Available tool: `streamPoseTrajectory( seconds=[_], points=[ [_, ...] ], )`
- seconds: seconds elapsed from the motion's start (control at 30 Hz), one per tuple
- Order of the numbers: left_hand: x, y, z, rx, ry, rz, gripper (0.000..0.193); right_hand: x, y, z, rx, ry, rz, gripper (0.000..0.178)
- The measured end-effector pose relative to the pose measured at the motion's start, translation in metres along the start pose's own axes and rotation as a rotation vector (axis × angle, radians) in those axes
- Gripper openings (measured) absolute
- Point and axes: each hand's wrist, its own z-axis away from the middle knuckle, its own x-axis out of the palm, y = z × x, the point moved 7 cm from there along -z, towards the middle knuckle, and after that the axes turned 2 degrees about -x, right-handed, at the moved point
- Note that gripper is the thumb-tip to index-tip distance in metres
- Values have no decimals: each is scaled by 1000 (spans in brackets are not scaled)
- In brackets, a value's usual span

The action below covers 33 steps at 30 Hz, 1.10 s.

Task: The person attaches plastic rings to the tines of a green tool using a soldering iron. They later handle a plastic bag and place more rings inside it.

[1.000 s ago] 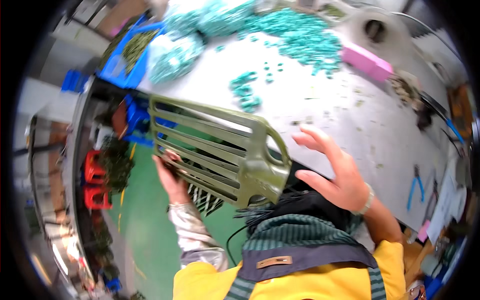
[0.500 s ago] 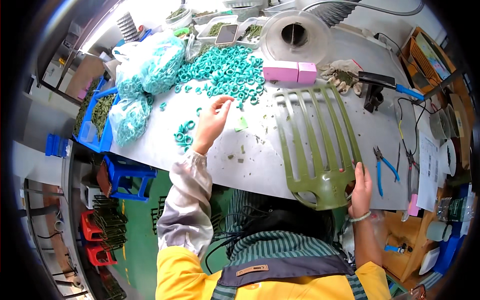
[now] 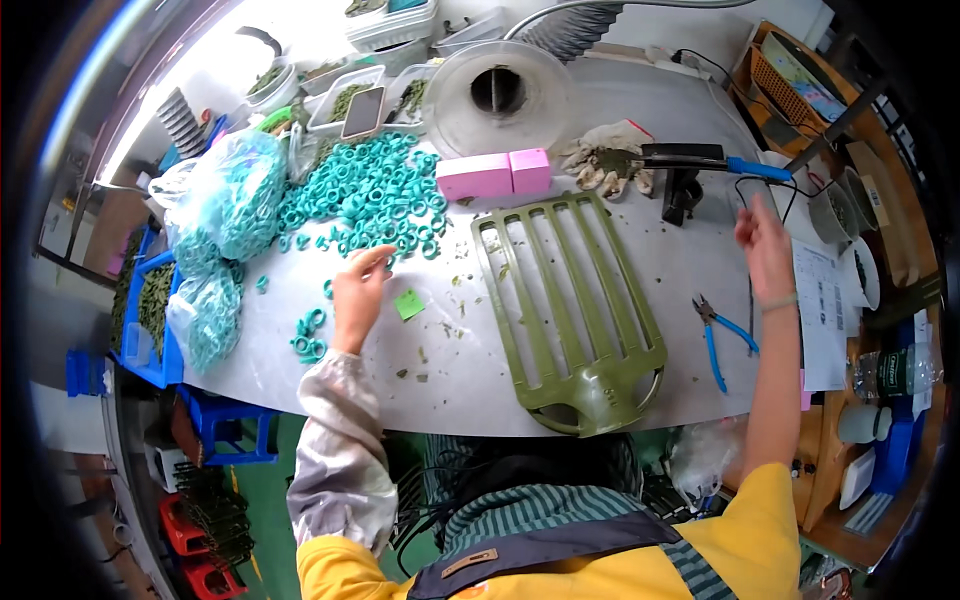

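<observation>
Pale grey surface (image 3: 450, 390), scattered with green crumbs, stands above a green floor (image 3: 285, 490). On it, right of centre, lies an olive slatted panel (image 3: 592, 376); I judge it stiff, light and a little slippery, best held by its near edge. My left hand (image 3: 356, 305) bunches its fingers beside teal rings (image 3: 365, 195); my right hand (image 3: 770, 258) curls near a blue-handled tool (image 3: 755, 170). I cannot tell whether either grips anything.

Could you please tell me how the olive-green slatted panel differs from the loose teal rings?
The slatted panel is one large piece, whereas the loose teal rings are small and numerous. The panel is olive green with long slots; the rings are teal with round holes. Both lie on the grey worktable.
</observation>
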Motion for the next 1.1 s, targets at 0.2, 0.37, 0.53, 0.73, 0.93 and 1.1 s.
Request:
streamPoseTrajectory(
  seconds=[0.2, 0.37, 0.53, 0.73, 0.93, 1.1],
  points=[
    [-3, 15, 23, -352, -214, 613, 27, -5, -12, -94, 165, 157, -279, 34],
    [13, 47, 29, -226, -292, 286, 30, -23, -16, -116, 90, 18, -139, 28],
    [52, 53, 16, -260, -355, 230, 26, -4, -48, -50, -33, -6, -115, 27],
    [92, 64, -28, 119, -233, -12, 25, 44, -34, 54, 12, -84, -44, 29],
    [98, 70, -39, 253, -224, -269, 26, 97, 11, 103, -40, -107, 47, 27],
    [96, 86, -37, 396, -213, -261, 24, 130, 28, 112, -59, -199, 56, 28]
  ],
)
